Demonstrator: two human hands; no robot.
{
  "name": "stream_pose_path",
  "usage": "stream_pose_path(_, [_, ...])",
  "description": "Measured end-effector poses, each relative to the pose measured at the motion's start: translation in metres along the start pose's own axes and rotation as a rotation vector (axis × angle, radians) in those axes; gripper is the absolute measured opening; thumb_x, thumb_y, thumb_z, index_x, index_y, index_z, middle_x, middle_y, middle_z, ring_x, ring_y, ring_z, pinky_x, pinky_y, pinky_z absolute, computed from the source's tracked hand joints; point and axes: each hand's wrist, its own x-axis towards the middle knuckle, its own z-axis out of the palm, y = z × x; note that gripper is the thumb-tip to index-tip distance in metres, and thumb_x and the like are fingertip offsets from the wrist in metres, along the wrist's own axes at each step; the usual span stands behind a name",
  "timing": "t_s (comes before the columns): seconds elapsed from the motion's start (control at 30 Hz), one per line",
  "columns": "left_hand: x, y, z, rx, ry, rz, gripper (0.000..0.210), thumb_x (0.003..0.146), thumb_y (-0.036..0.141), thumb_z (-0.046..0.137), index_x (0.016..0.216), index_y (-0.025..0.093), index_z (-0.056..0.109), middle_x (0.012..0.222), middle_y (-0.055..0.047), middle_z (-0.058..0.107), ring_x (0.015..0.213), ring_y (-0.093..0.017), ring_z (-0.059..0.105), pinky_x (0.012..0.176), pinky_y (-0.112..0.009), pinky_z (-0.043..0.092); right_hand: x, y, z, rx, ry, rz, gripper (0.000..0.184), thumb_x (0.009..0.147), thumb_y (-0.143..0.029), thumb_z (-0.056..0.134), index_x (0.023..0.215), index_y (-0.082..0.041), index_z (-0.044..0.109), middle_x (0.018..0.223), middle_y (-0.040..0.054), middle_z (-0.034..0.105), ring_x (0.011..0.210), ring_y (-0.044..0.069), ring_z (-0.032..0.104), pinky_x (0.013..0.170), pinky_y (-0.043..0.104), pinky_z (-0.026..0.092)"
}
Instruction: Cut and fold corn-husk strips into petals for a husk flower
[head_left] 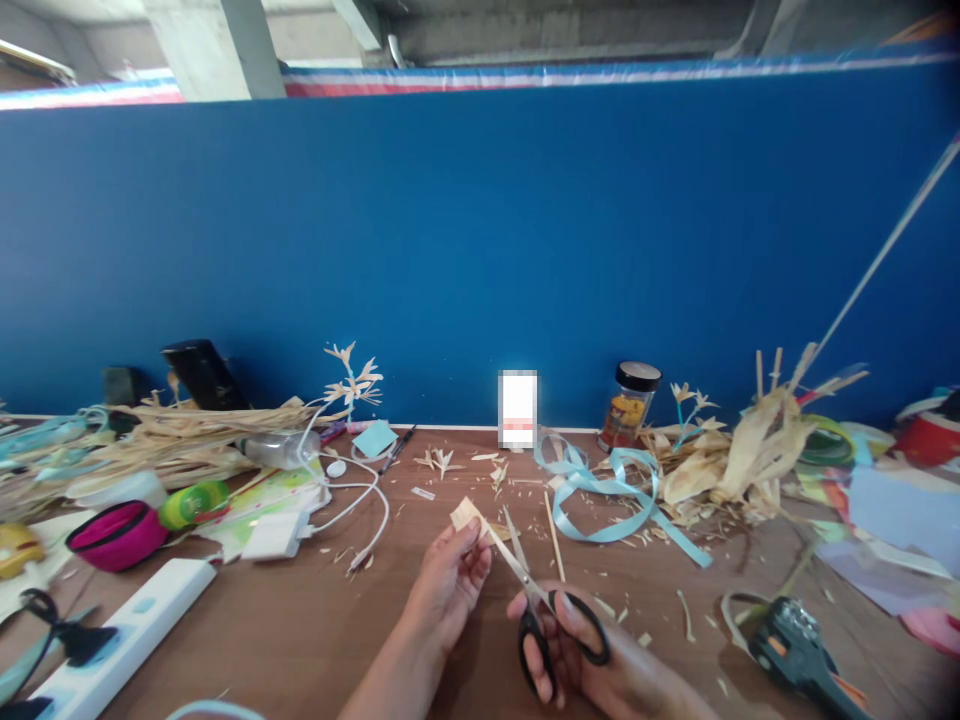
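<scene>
My left hand pinches a small pale piece of corn husk between thumb and fingers. Black-handled scissors are in my right hand, fingers through the loops. Their blades stand apart, and one blade tip reaches close to the husk piece; whether it touches I cannot tell. Beyond my hands, cut husk petals lie on the brown table among many small scraps. A thin stick lies just past the scissors.
Light blue ribbon curls ahead on the right, near a black-lidded jar and a husk bundle. A glue gun lies at the right. On the left are a power strip, a white charger with cable and a husk flower.
</scene>
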Motion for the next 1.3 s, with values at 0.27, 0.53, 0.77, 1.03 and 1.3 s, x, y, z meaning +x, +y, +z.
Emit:
stream_pose_path(0.27, [0.0006, 0.0001, 0.0014, 0.023, 0.012, 0.053, 0.008, 0.07, 0.007, 0.062, 0.074, 0.012, 0.058, 0.064, 0.0, 0.059, 0.053, -0.005, 0.057, 0.053, -0.013, 0.051, 0.001, -0.0027, 0.0047, -0.064, 0.084, 0.007, 0.044, 0.073, -0.051, 0.053, 0.095, -0.013, 0.052, 0.058, 0.0006, 0.057, 0.042, 0.006, 0.051, 0.037, 0.013, 0.032])
stream_pose_path(0.53, [0.0, 0.0013, 0.0031, 0.044, 0.03, 0.107, 0.008, 0.069, 0.007, 0.062, 0.073, 0.012, 0.058, 0.064, 0.0, 0.059, 0.053, -0.005, 0.056, 0.053, -0.014, 0.051, 0.0014, -0.0059, 0.0044, -0.131, 0.14, 0.049, 0.042, 0.072, -0.049, 0.055, 0.093, -0.013, 0.053, 0.052, -0.0026, 0.055, 0.035, 0.003, 0.044, 0.031, 0.01, 0.028])
stream_pose_path(0.77, [-0.0001, 0.0032, 0.0049, 0.086, 0.003, 0.139, 0.009, 0.067, 0.008, 0.064, 0.074, 0.011, 0.059, 0.065, 0.0, 0.057, 0.054, -0.005, 0.055, 0.051, -0.014, 0.049, -0.0005, -0.0084, 0.0055, -0.135, 0.159, 0.037, 0.041, 0.073, -0.048, 0.055, 0.092, -0.012, 0.053, 0.049, -0.0035, 0.053, 0.033, 0.002, 0.041, 0.029, 0.009, 0.027])
stream_pose_path(1.03, [-0.0012, 0.005, 0.0045, 0.102, 0.0, 0.145, 0.012, 0.064, 0.008, 0.067, 0.073, 0.01, 0.06, 0.065, 0.0, 0.057, 0.053, -0.004, 0.053, 0.05, -0.012, 0.049, -0.001, -0.0071, 0.0032, -0.148, 0.153, 0.018, 0.038, 0.075, -0.045, 0.054, 0.092, -0.011, 0.053, 0.049, -0.0034, 0.053, 0.032, 0.002, 0.042, 0.029, 0.009, 0.026])
stream_pose_path(1.3, [0.0002, 0.0043, 0.0035, 0.107, 0.03, 0.142, 0.01, 0.066, 0.006, 0.065, 0.074, 0.01, 0.06, 0.065, -0.001, 0.057, 0.053, -0.004, 0.054, 0.05, -0.013, 0.049, -0.001, -0.0065, 0.0016, -0.167, 0.17, 0.033, 0.037, 0.076, -0.045, 0.053, 0.092, -0.012, 0.053, 0.049, -0.004, 0.053, 0.032, 0.002, 0.042, 0.029, 0.009, 0.027])
